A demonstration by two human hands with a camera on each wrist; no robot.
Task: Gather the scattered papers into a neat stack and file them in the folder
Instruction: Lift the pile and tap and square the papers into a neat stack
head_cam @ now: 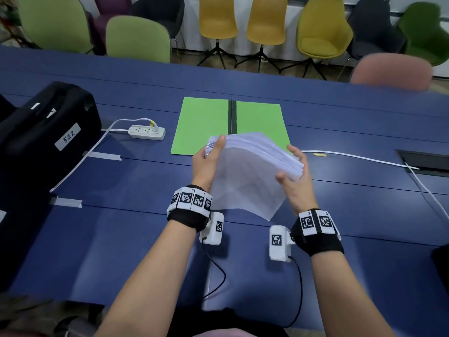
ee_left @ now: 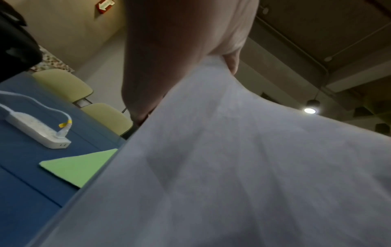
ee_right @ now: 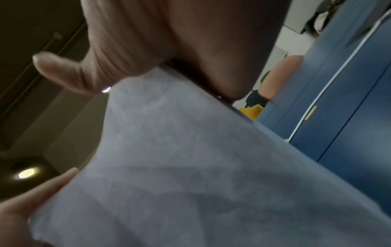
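A thick stack of white papers [head_cam: 247, 171] is held tilted in the air above the blue table [head_cam: 121, 239], its upper edges fanned. My left hand [head_cam: 209, 159] grips its left edge, thumb on top. My right hand [head_cam: 295, 176] grips its right side, thumb on the near face. Behind the stack lies the green folder [head_cam: 206, 125], open flat with a dark spine. In the left wrist view the papers [ee_left: 232, 167] fill the frame beside the folder's corner [ee_left: 78, 165]. In the right wrist view the papers [ee_right: 180, 167] sit under my palm.
A white power strip [head_cam: 147, 132] with its cord lies left of the folder. A black bag [head_cam: 46, 132] labelled 522 stands at the far left. A white cable [head_cam: 352, 156] runs right to a table hatch [head_cam: 425, 161]. Chairs [head_cam: 138, 40] line the far edge.
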